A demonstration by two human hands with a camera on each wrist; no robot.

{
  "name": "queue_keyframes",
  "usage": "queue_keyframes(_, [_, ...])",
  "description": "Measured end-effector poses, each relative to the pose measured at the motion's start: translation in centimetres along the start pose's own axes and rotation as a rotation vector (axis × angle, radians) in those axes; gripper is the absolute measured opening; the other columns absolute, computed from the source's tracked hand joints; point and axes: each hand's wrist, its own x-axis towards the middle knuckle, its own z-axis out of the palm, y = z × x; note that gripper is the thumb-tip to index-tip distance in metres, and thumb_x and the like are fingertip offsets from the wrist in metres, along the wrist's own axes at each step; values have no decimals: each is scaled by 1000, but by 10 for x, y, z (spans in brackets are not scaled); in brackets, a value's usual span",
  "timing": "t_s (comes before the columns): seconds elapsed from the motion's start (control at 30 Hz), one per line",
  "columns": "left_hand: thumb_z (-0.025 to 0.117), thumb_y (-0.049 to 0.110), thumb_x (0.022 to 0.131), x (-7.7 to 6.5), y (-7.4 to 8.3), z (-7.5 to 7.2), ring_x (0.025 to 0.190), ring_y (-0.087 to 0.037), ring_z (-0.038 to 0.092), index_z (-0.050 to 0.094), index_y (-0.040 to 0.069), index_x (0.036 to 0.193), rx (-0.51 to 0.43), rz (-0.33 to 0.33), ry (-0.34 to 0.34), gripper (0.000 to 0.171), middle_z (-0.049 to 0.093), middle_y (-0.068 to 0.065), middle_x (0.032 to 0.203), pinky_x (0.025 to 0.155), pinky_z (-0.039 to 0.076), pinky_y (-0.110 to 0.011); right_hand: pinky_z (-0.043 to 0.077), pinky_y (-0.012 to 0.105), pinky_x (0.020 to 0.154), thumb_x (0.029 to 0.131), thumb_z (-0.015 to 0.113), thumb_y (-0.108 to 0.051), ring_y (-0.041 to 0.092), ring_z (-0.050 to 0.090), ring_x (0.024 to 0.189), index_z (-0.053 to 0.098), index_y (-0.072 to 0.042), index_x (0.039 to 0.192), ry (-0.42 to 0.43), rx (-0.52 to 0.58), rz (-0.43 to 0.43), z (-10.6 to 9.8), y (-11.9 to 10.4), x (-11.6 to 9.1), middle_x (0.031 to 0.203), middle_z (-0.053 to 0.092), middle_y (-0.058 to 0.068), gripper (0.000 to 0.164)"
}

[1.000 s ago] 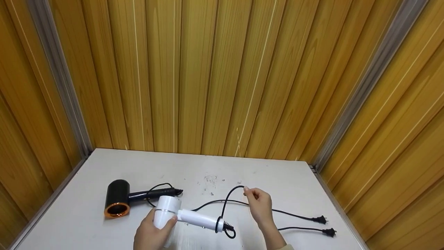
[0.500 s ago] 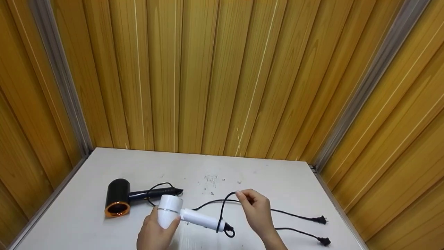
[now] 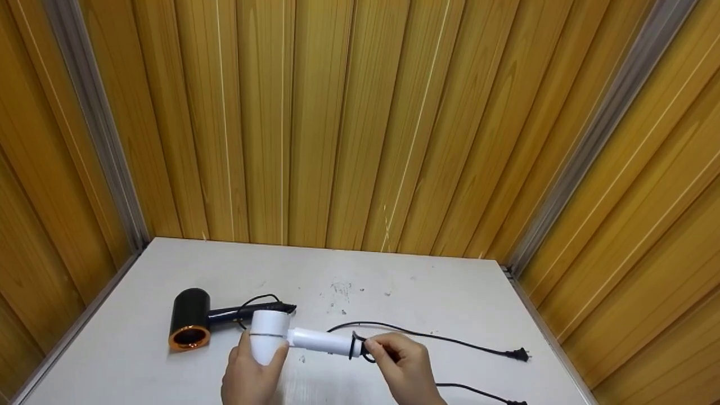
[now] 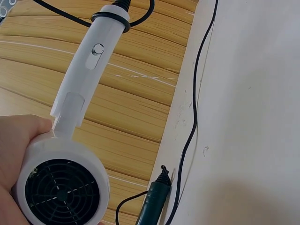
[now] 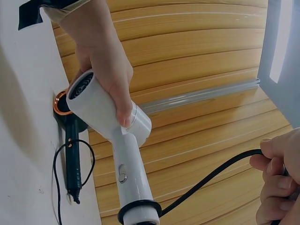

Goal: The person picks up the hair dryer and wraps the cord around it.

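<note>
- Right hand (image 3: 400, 367): shifted toward 7 o'clock since the earlier frame, now at the end of the handle (image 4: 82, 79); thumb and fingers pinch the black cord (image 5: 211, 180).
- White hair dryer (image 3: 323, 341): above the table (image 3: 225, 264), head gripped by left hand (image 3: 250, 368), handle toward 3 o'clock, ringed by cord.
- Black hair dryer (image 3: 190, 309): lies at 10 o'clock.
- Step, as judged: cord winding; next move calls for another snug turn.

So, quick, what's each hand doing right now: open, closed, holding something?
Left hand: closed, holding the white hair dryer by its head.
Right hand: closed, pinching its black cord.
</note>
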Motion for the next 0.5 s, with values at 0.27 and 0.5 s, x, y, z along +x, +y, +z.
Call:
queue_keyframes(0.27, [67, 49, 72, 0, 0, 1, 74, -32, 58, 38, 0, 128, -29, -18, 43, 80, 55, -27, 99, 55, 43, -42, 32, 7, 41, 74, 66, 8, -3, 38, 49, 66, -9, 79, -57, -32, -125, 7, 24, -26, 57, 52, -2, 18])
queue_keyframes(0.5, [65, 52, 74, 2, 0, 2, 77, -35, 57, 36, -1, 131, -51, -17, 55, 83, 54, -28, 101, 58, 43, -44, 33, 4, 43, 77, 66, 1, -8, 40, 53, 70, -8, 87, -173, -53, -154, 8, 33, -43, 59, 54, -5, 15])
